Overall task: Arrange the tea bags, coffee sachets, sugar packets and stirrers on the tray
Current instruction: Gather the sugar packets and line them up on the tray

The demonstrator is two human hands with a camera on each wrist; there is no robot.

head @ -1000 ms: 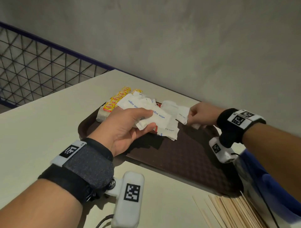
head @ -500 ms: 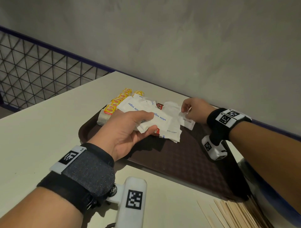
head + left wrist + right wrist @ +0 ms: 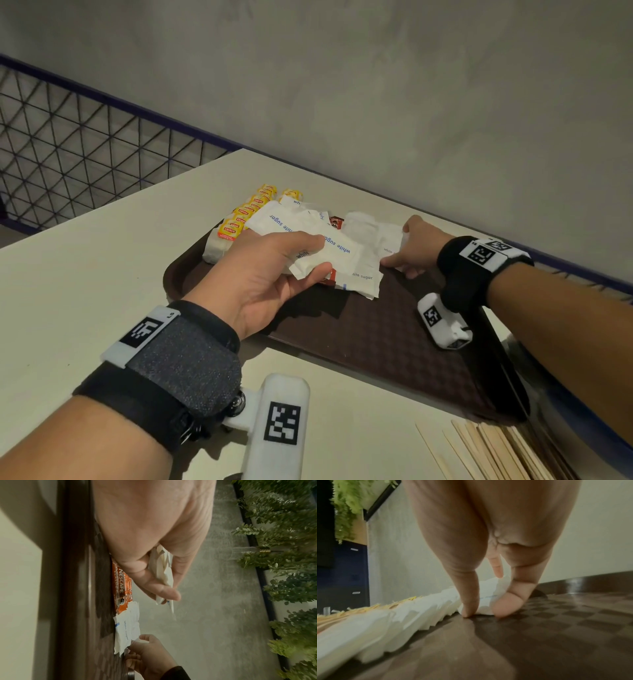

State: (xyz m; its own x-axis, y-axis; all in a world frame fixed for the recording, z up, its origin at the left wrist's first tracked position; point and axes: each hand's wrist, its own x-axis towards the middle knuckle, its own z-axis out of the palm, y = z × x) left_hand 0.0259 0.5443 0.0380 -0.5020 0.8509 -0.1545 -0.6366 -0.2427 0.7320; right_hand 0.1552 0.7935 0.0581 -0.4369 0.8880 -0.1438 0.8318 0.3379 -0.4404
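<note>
Dim, warm indoor light, soft shadows.
Head view sharp; both wrist views grainy, blurred close up, stretched at edges.

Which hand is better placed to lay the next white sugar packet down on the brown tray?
Right. The right hand already has its fingertips down on the brown textured tray at a white paper sugar packet, while the left hand is full, gripping a raised bundle of sugar packets.

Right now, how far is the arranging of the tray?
Done: tea bags lined at the tray's far corner. In hand: left hand grips sugar packets; right hand places one. Left: stirrers lie on the table.
</note>
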